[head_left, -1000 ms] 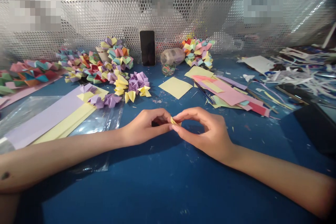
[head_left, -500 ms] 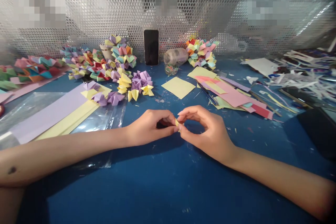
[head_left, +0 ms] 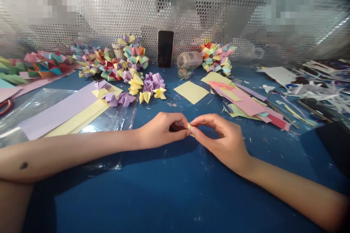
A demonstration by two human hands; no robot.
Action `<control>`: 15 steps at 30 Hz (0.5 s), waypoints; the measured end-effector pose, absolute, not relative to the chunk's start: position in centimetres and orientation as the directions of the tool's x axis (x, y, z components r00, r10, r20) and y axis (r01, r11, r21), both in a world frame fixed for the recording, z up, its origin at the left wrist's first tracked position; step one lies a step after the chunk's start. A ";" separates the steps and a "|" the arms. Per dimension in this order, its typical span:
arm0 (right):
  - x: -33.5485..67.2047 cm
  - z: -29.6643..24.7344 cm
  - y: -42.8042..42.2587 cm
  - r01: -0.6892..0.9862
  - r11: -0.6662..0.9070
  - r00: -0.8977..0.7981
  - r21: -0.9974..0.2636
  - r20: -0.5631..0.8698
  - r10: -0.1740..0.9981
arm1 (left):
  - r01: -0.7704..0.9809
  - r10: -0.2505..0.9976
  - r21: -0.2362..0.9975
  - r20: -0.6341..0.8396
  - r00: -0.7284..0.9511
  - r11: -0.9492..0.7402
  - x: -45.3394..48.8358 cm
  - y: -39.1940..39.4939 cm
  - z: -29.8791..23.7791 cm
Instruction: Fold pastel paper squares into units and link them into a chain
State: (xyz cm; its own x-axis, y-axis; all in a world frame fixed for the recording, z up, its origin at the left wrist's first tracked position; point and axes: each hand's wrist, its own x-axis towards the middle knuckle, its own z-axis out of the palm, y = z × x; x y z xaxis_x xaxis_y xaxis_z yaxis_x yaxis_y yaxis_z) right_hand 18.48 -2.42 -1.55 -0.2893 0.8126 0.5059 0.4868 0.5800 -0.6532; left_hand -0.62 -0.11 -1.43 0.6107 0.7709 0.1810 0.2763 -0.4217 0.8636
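My left hand (head_left: pixel 164 130) and my right hand (head_left: pixel 222 140) meet fingertip to fingertip over the blue table (head_left: pixel 169 189). Between them they pinch a small folded yellow paper piece (head_left: pixel 189 126), mostly hidden by the fingers. Both forearms rest on the table. A flat yellow paper square (head_left: pixel 191 91) lies just beyond the hands. Loose folded yellow and purple paper pieces (head_left: pixel 149 87) sit behind my left hand.
Long purple and yellow paper strips (head_left: pixel 62 114) lie on a clear plastic bag at left. Coloured folded-paper clusters (head_left: pixel 109 63) line the perforated back wall, with a black phone (head_left: pixel 165 48) and a tipped jar (head_left: pixel 189 60). Pink and yellow sheets (head_left: pixel 246 102) and paper scraps (head_left: pixel 314 87) fill the right.
The view has shifted slightly, so everything sits a little further right and lower. Both hands stay pinched on the small yellow piece, fingers working it closer together.
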 end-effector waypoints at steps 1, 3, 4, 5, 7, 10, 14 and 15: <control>18.5 -1.5 -2.4 0.489 0.586 -0.291 -0.646 0.512 0.808 | 0.273 0.772 0.867 0.179 0.611 -0.417 -0.6 -0.1 -1.5; 18.5 -1.5 -2.5 0.491 0.609 -0.297 -0.622 0.538 0.789 | 0.268 0.773 0.877 0.164 0.613 -0.398 -0.6 -0.1 -1.5; 18.5 -1.5 -2.5 0.493 0.627 -0.302 -0.603 0.557 0.774 | 0.261 0.776 0.887 0.152 0.613 -0.380 -0.6 0.0 -1.5; 18.5 -1.4 -2.5 0.496 0.647 -0.310 -0.579 0.579 0.755 | 0.250 0.780 0.901 0.138 0.610 -0.355 -0.6 0.0 -1.5; 18.7 -1.3 -2.4 0.505 0.702 -0.335 -0.503 0.635 0.696 | 0.213 0.794 0.933 0.109 0.598 -0.289 -0.5 0.0 -1.4; 19.0 -1.2 -2.1 0.501 0.790 -0.397 -0.352 0.718 0.571 | 0.139 0.806 0.971 0.077 0.587 -0.194 -0.3 0.0 -1.3; 19.3 -1.2 -1.8 0.462 0.861 -0.478 -0.213 0.758 0.444 | 0.101 0.823 0.989 0.036 0.567 -0.112 -0.3 0.0 -1.1; 19.3 -1.2 -1.8 0.452 0.870 -0.492 -0.196 0.759 0.427 | 0.101 0.827 0.989 0.032 0.561 -0.107 -0.3 0.0 -1.2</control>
State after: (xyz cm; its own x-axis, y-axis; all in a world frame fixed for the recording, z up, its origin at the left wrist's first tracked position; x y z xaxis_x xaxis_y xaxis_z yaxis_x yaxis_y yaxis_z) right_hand 19.27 -1.77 -1.21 -0.4918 0.4268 0.7589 0.4521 0.8701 -0.1963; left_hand -0.33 -0.01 -1.16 0.5607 0.8274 0.0320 0.1010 -0.1067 0.9892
